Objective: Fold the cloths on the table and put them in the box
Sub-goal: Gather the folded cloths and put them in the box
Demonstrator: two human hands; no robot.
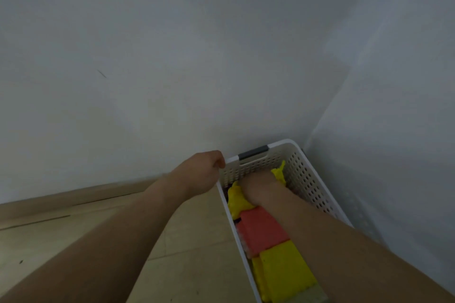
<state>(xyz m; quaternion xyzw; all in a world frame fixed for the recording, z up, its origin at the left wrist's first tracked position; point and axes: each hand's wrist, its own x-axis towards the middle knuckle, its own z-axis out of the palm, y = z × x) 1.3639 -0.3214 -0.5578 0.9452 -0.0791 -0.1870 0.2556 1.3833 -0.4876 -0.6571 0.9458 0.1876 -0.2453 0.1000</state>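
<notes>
A white perforated box (306, 179) with a grey handle stands on the floor in a wall corner. My left hand (205, 171) grips its far left rim. Inside the box, my right hand (258, 186) presses down on a yellow cloth (236, 200), whose edges stick up on both sides of the hand. Closer to me in the box lie a folded red cloth (261, 229) and a folded yellow cloth (283, 270). A grey-green folded cloth (317, 294) shows at the bottom edge.
Light wooden floor (172, 241) stretches to the left of the box, with a wooden skirting board (81, 195) along the grey wall. A second wall (394, 130) runs close along the box's right side.
</notes>
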